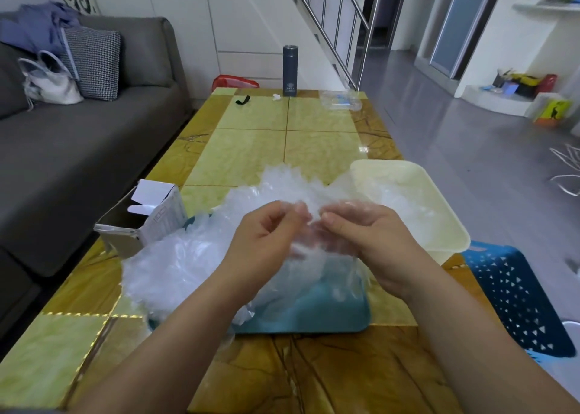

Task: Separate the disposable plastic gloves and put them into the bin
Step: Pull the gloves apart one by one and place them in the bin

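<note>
Both hands work one clump of thin clear gloves (309, 247) just left of the cream bin (452, 225). The left hand (263, 244) has its fingers (279, 211) curled, pinching the film. The right hand (370, 241) pinches the same clump from the bin's side. The loose heap (175, 266) lies further left of the bin. The right hand is nearer, so a freed glove likely goes rightwards.

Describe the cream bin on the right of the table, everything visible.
The cream bin is a rectangular plastic tub with rounded corners and a flared rim, upright, without a lid. It stands at the table's right edge, beyond the right hand. Inside lie loose clear gloves. The held glove hides its near left corner.
</note>
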`<state>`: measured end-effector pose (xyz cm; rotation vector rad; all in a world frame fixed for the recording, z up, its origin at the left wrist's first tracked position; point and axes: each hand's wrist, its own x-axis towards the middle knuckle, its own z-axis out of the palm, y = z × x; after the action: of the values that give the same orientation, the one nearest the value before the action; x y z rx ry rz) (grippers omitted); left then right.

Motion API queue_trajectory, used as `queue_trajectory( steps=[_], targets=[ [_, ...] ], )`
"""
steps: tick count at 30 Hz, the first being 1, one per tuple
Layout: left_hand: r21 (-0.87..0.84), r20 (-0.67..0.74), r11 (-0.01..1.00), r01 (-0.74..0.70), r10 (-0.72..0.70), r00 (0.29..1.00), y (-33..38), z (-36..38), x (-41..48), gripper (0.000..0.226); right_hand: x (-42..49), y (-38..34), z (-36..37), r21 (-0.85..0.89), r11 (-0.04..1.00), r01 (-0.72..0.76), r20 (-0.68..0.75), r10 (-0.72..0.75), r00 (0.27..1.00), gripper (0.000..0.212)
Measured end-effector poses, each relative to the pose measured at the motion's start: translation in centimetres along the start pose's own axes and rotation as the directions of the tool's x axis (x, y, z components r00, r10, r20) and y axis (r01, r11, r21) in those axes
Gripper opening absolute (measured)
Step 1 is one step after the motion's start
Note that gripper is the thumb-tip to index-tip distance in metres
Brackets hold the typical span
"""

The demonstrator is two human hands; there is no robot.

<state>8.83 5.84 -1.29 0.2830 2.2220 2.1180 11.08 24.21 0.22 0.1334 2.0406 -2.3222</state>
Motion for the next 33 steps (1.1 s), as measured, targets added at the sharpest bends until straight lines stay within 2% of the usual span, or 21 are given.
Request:
queue_trajectory(
  steps=[1, 3, 4, 5, 6, 8, 10, 12, 14, 17, 20, 27, 29, 33],
  targets=[
    [0.021, -0.041, 0.999, -0.028, 0.029, 0.999, -0.1, 0.2, 0.2, 0.032, 0.0, 0.1, 0.1, -0.041, 0.999, 0.014, -0.053, -0.016, 0.998, 0.015],
    [0.220, -0.146, 0.964, -0.150, 0.184, 0.972, -1.1, 0.2, 1.5, 0.025, -0.1, 0.2, -0.2, -0.258, 0.964, 0.058, -0.108, -0.089, 0.990, 0.009],
    [0.370, -0.129, 0.902, -0.223, 0.288, 0.949, -1.6, 0.0, 2.4, 0.019, -0.2, 0.2, -0.4, -0.371, 0.925, 0.077, -0.102, -0.123, 0.987, 0.010],
    [0.521, -0.042, 0.807, -0.276, 0.348, 0.937, -2.1, 0.0, 3.4, 0.020, -0.2, 0.3, -0.8, -0.448, 0.890, 0.089, -0.089, -0.143, 0.986, 0.012],
    [0.637, 0.086, 0.704, -0.315, 0.341, 0.936, -2.4, 0.2, 4.3, 0.030, -0.2, 0.3, -1.0, -0.488, 0.868, 0.091, -0.083, -0.150, 0.985, 0.013],
    [0.817, 0.298, 0.471, -0.332, 0.149, 0.943, -3.0, 1.1, 5.6, 0.049, -0.2, 0.6, -1.4, -0.545, 0.834, 0.085, -0.086, -0.156, 0.984, 0.014],
    [0.897, 0.364, 0.277, -0.346, -0.015, 0.931, -4.0, 2.2, 6.0, 0.052, -0.2, 0.9, -1.9, -0.574, 0.815, 0.076, -0.100, -0.162, 0.982, 0.014],
    [0.927, 0.325, 0.219, -0.303, -0.069, 0.943, -5.2, 2.5, 5.9, 0.031, -0.2, 1.1, -2.3, -0.579, 0.813, 0.068, -0.112, -0.162, 0.980, 0.012],
    [0.936, 0.268, 0.249, -0.249, -0.042, 0.963, -6.1, 2.2, 6.0, 0.020, 0.0, 1.4, -2.8, -0.622, 0.781, 0.051, -0.109, -0.151, 0.983, 0.013],
    [0.912, 0.220, 0.343, -0.224, 0.052, 0.974, -6.3, 1.4, 6.4, 0.019, 0.2, 1.6, -2.8, -0.698, 0.715, 0.042, -0.081, -0.138, 0.987, 0.012],
    [0.894, 0.187, 0.387, -0.225, 0.132, 0.973, -5.5, 1.1, 6.0, 0.021, 0.7, 1.5, -2.5, -0.748, 0.661, 0.063, -0.045, -0.145, 0.988, 0.017],
    [0.747, 0.066, 0.644, -0.169, 0.181, 0.981, -2.7, -1.1, 6.0, 0.012, 1.2, 1.6, -1.4, -0.775, 0.629, 0.059, -0.038, -0.139, 0.990, 0.021],
    [0.672, 0.036, 0.725, -0.150, 0.170, 0.985, -2.5, -1.7, 5.7, 0.017, 1.0, 1.7, -1.4, -0.772, 0.634, 0.049, -0.045, -0.132, 0.990, 0.019],
    [0.607, -0.022, 0.774, -0.182, 0.245, 0.969, -1.9, -2.4, 5.4, 0.019, 1.1, 2.0, -1.5, -0.759, 0.649, 0.061, -0.047, -0.147, 0.988, 0.019]
  ],
)
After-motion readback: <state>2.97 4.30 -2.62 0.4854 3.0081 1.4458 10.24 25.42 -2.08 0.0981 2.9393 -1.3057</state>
